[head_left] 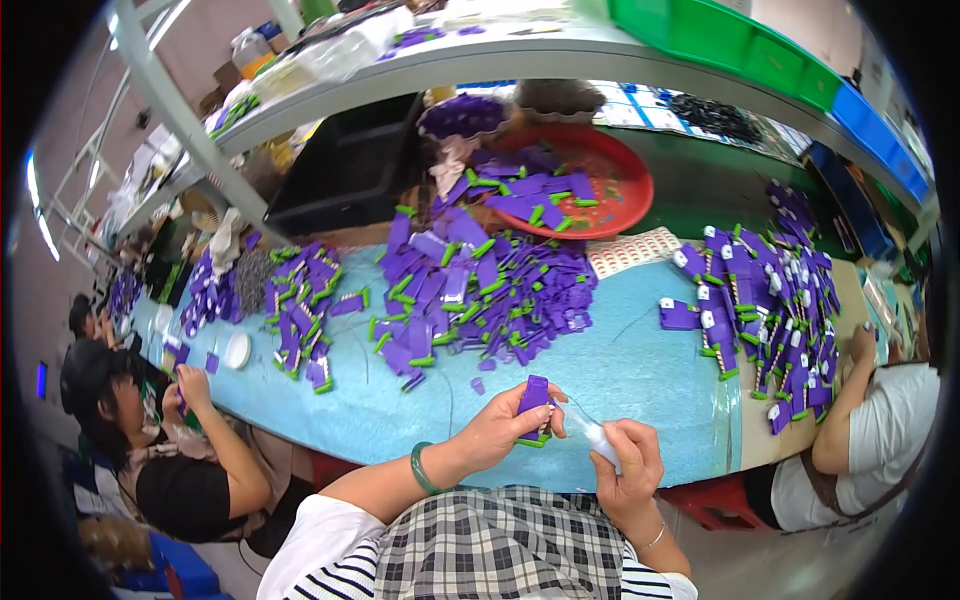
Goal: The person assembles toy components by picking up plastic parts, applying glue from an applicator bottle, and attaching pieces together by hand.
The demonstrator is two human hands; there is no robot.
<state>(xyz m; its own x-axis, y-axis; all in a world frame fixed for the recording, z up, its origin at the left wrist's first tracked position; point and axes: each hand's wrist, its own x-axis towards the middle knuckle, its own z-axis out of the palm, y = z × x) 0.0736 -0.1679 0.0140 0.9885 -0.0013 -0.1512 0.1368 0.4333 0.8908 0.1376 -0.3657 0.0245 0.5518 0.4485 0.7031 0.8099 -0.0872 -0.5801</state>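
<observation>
My left hand (492,430) pinches a small purple plastic part (536,392) with a green end. In my right hand (630,468) is a small white squeeze bottle (599,440) with a thin clear nozzle, gripped by the fingers. The nozzle tip points at the purple part, close to my left fingertips; whether it touches I cannot tell. Beyond my hands lies a large heap of purple pieces (540,290), several with green ends. To the right sits a pile of purple and green parts with white pieces on them (765,300).
A red basin (625,190) with more purple parts stands behind the heap, beside a sticker sheet (633,252). A black tray (340,170) is at the back left. A shelf (500,52) spans above. One person (165,440) works at left, another (860,440) at right.
</observation>
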